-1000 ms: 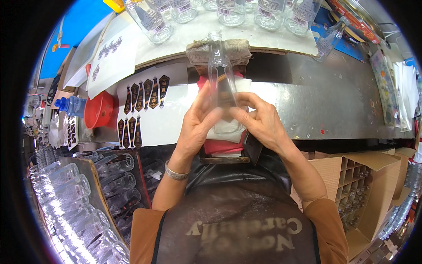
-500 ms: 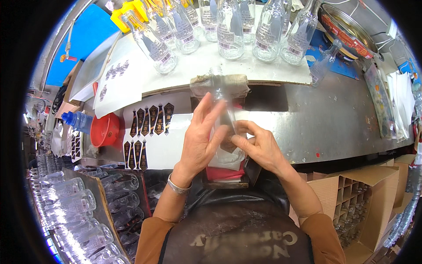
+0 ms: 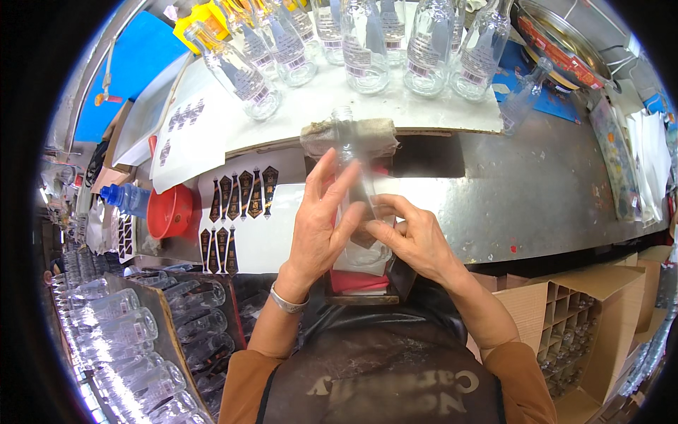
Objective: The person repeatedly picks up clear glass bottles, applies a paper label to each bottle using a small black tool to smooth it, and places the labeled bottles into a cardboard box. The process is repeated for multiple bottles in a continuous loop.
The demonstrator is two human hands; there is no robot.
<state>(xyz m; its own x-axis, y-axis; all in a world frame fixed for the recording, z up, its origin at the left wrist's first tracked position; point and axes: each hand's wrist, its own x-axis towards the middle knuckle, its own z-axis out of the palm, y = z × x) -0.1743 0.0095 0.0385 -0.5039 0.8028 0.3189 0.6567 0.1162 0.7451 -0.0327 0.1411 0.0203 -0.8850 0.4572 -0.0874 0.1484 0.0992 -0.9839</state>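
A clear glass bottle (image 3: 367,255) lies in front of me, its neck on a rolled cloth pad (image 3: 378,134) and its base toward me. A dark, pointed label (image 3: 361,239) shows on its body, partly behind my fingers. Over the bottle's left side is my left hand (image 3: 321,222), fingers stretched and apart, thumb across the glass. My right hand (image 3: 418,239) is curled at the other side, thumb and forefinger against the bottle by the label. Beneath are a red cloth (image 3: 357,281) and a wooden stand (image 3: 364,299). To the left, a white sheet (image 3: 272,244) bears several dark tie-shaped labels (image 3: 245,193).
Several upright bottles (image 3: 366,60) stand on the white board beyond the pad. One bottle (image 3: 526,97) leans at the right. A red bowl (image 3: 169,212) sits at left. Bottles lie stacked in a crate (image 3: 116,332) at lower left; a divided cardboard box (image 3: 607,318) stands at lower right.
The view has shifted slightly. My right thumb and fingers have moved a little over the label; my left hand keeps nearly the same pose, and the bottle stays in place.
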